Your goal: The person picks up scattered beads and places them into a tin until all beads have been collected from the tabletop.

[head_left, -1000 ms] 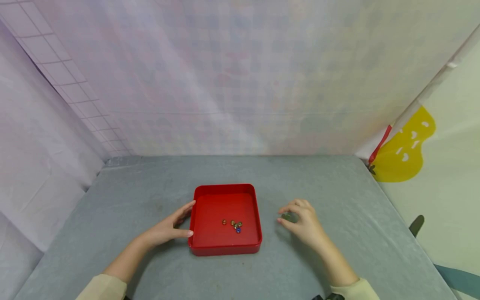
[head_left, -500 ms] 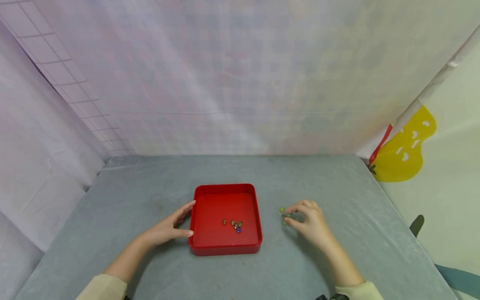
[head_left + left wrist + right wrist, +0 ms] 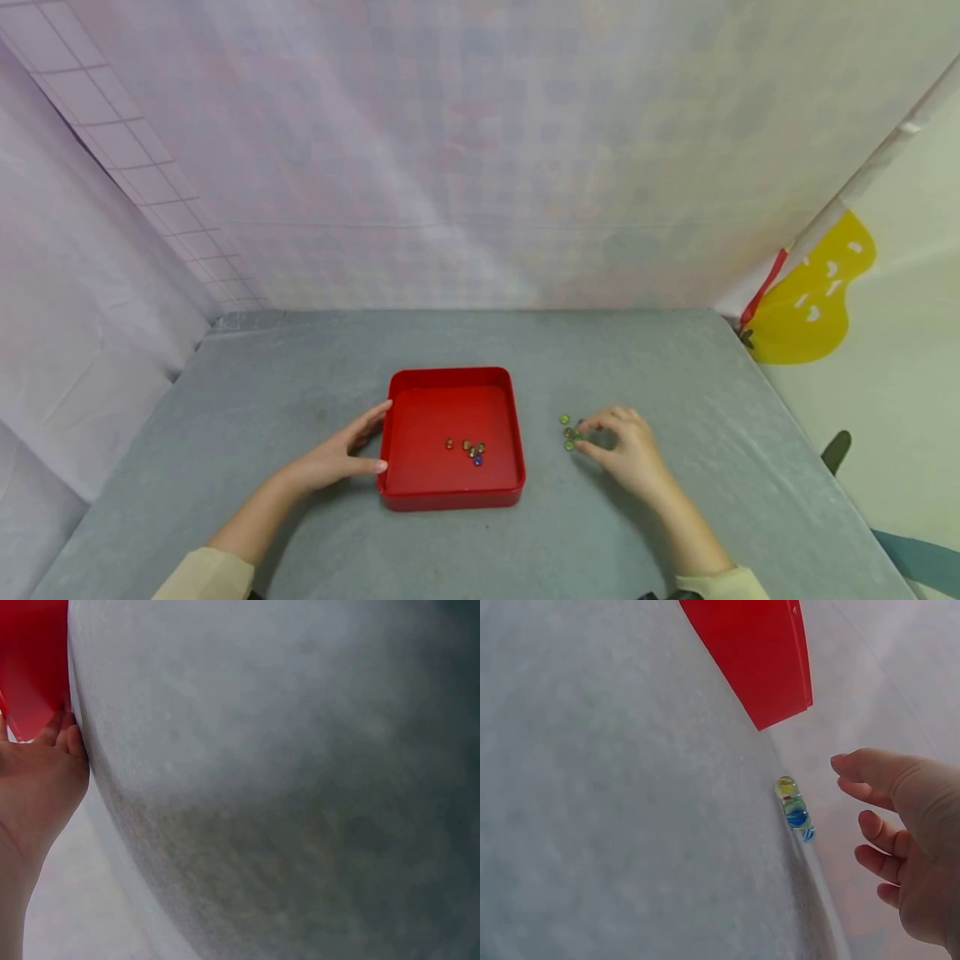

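A square red tray (image 3: 427, 417) sits on the grey-covered table. Several small marbles (image 3: 472, 451) lie on its floor toward the right, one of them blue and the others brownish gold. Against the tray's left wall rests my left hand (image 3: 330, 461), index finger and thumb spread along the rim; in the left wrist view its fingers touch the red side. To the right of the tray lies a group of clear glass marbles (image 3: 568, 433) with green and blue tints. My right hand (image 3: 622, 448) is just beside them, thumb and fingers apart, gripping nothing in the right wrist view.
The grey cloth (image 3: 322, 358) covers the table up to a pale checked curtain (image 3: 480, 167) at the back. White cloth (image 3: 90, 358) hangs at the left, and a sheet with a yellow printed shape (image 3: 810, 308) hangs at the right.
My right hand has drawn back to the right, away from the tray. The glass marbles it was hiding now show on the table. Left hand and tray have stayed put.
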Demonstrator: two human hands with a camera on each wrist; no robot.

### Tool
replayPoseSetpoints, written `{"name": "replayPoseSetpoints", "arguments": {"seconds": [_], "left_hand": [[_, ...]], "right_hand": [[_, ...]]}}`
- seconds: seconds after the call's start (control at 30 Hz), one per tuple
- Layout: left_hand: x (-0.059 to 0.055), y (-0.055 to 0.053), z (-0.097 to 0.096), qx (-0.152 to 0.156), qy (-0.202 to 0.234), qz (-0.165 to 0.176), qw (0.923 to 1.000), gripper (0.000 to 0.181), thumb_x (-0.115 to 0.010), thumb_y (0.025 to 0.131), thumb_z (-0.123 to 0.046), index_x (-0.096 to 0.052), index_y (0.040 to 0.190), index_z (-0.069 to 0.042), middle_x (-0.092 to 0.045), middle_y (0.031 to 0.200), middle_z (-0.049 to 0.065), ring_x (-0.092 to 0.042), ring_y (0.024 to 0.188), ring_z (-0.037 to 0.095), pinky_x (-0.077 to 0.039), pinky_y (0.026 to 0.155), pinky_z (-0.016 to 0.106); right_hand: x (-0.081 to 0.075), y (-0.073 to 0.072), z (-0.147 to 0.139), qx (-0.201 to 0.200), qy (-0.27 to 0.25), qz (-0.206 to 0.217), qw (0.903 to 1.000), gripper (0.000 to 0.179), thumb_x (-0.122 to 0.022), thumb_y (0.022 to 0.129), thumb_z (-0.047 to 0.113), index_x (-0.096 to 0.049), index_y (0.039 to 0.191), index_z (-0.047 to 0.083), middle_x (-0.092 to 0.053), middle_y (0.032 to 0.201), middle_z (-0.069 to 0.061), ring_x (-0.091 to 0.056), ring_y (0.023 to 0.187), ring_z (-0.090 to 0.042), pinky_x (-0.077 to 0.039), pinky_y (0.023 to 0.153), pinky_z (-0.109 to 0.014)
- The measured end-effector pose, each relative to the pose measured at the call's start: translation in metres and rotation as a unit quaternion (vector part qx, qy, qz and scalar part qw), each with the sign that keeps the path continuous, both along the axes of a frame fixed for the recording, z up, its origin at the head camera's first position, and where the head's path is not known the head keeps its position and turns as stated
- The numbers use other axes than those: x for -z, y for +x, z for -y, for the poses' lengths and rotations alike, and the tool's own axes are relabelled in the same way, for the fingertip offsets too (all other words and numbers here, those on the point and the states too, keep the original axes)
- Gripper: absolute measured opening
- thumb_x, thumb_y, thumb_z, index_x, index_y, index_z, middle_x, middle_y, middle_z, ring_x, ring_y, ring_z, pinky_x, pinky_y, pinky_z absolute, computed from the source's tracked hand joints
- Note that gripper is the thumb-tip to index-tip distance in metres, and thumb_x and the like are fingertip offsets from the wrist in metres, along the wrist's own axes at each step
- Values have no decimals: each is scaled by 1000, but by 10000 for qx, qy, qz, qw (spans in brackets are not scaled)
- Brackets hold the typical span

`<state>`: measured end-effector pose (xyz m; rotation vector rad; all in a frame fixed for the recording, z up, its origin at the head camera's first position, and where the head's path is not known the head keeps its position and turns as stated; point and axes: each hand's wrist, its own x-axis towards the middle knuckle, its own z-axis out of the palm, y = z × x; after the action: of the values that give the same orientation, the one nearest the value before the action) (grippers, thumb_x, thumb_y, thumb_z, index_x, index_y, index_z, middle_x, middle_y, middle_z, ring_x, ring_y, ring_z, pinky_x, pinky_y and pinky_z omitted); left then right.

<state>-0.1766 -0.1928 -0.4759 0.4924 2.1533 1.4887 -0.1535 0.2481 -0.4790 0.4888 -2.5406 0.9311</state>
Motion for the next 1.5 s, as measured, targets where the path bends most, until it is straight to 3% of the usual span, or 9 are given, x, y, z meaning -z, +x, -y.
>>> {"name": "replayPoseSetpoints", "arguments": {"seconds": [0.23,0.5,0.77,1.5], "left_hand": [[-1,1,0,22,7,7,10000,84,-70,87,-18,-18,154,-15,-21,155,12,-19,139,36,-19,110,56],[-3,1,0,96,73,-93,9999,83,-68,88,-16,-17,154,-12,-21,155,16,-18,140,38,-18,110,56],[-5,0,0,75,36,-40,10000,84,-69,88,-17,-17,154,-13,-20,156,14,-18,140,36,-19,110,56],[-4,1,0,72,81,29,9999,84,-69,88,-18,-17,154,-12,-20,155,15,-19,139,38,-20,109,57]], "right_hand": [[1,3,-3,47,81,420,9991,21,-85,68,9,-72,84,12,-62,86,6,-52,87,-20,-39,78,-42],[4,2,-5,39,184,372,9991,20,-85,68,11,-72,83,13,-63,85,4,-53,87,-21,-39,78,-42],[6,1,-8,56,216,774,9967,18,-84,73,14,-72,86,15,-62,88,5,-53,89,-22,-39,80,-43],[16,-1,-12,146,246,919,9954,17,-83,72,11,-71,82,17,-62,86,4,-54,87,-23,-39,80,-44]]}}
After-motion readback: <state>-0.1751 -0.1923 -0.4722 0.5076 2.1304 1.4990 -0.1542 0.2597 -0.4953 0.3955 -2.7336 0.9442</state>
